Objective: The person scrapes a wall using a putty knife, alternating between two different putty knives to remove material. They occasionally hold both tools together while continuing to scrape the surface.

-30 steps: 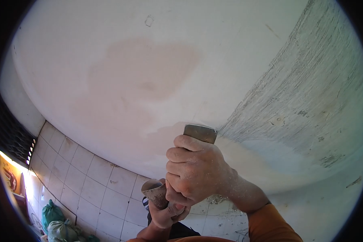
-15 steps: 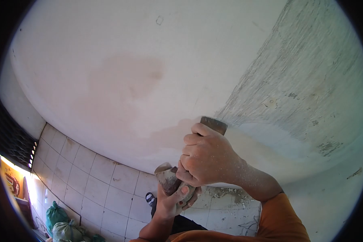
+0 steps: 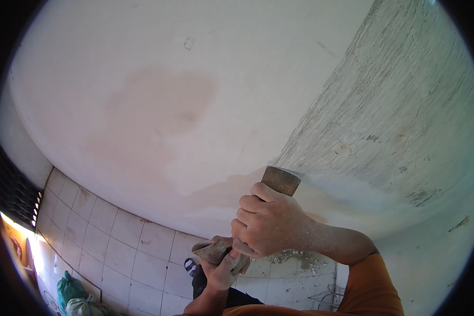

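Observation:
My right hand [image 3: 271,221] is closed around a scraper [image 3: 280,181], whose wide metal blade points up and lies at the wall [image 3: 247,116]. The blade's edge is right at the lower corner of a scratched grey patch [image 3: 384,105], where the smooth pale coat ends. Just below and left of it, my left hand [image 3: 219,271] grips a dusty tool with a broad, flared end [image 3: 209,252]. The rest of that tool is hidden behind my fingers, close against the right fist. White dust coats both hands and the right forearm.
Damp-looking brownish stains [image 3: 163,100] mark the wall. Below runs a white tiled floor [image 3: 116,226], with crumbled debris [image 3: 300,259] along the wall's foot. My sandalled foot [image 3: 190,266] stands there. Tied green bags [image 3: 70,289] and a dark grille [image 3: 16,184] are at the left.
The scraper and both hands have moved down, with the blade now lower along the wall and more of it showing above my right fist. The view has shifted slightly.

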Available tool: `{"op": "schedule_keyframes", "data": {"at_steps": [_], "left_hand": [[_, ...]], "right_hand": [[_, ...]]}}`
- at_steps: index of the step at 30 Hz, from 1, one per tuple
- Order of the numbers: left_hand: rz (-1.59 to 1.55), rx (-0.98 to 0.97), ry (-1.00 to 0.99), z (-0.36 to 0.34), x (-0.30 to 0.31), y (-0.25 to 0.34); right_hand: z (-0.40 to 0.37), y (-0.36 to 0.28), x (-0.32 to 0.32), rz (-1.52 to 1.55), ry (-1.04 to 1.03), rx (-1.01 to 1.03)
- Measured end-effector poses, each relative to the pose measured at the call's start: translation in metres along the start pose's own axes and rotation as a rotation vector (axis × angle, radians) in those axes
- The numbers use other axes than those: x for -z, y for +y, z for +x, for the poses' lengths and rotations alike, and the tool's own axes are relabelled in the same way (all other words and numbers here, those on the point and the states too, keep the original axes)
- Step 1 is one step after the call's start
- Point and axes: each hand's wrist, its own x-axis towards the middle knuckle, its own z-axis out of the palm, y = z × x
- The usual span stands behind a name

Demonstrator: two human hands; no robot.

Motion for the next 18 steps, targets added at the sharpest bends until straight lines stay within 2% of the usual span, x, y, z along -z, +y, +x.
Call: {"op": "schedule_keyframes", "data": {"at_steps": [2, 3, 6, 7, 9, 13, 18], "left_hand": [[-0.022, -0.02, -0.007, 0.004, -0.011, 0.006], [0.082, -0.03, 0.023, 0.007, -0.01, 0.007], [-0.13, 0.031, 0.035, 0.006, -0.01, 0.008], [-0.132, 0.054, -0.023, 0.003, -0.002, 0.004], [-0.06, -0.017, -0.104, 0.008, -0.003, 0.007], [-0.084, 0.001, -0.101, 0.004, 0.0, 0.008], [-0.115, -0.02, -0.106, 0.007, -0.016, 0.012]], "right_hand": [[0.003, 0.002, 0.008, -0.015, 0.008, -0.016], [0.007, 0.005, 0.016, -0.027, 0.024, -0.031], [0.006, 0.0, 0.011, -0.008, -0.046, -0.03], [0.006, -0.001, 0.008, 0.002, -0.091, -0.018], [0.007, 0.001, 0.011, 0.009, -0.064, -0.032], [0.013, 0.0, 0.021, -0.018, -0.106, -0.058], [0.011, 0.005, 0.027, -0.018, -0.016, -0.074]]}}
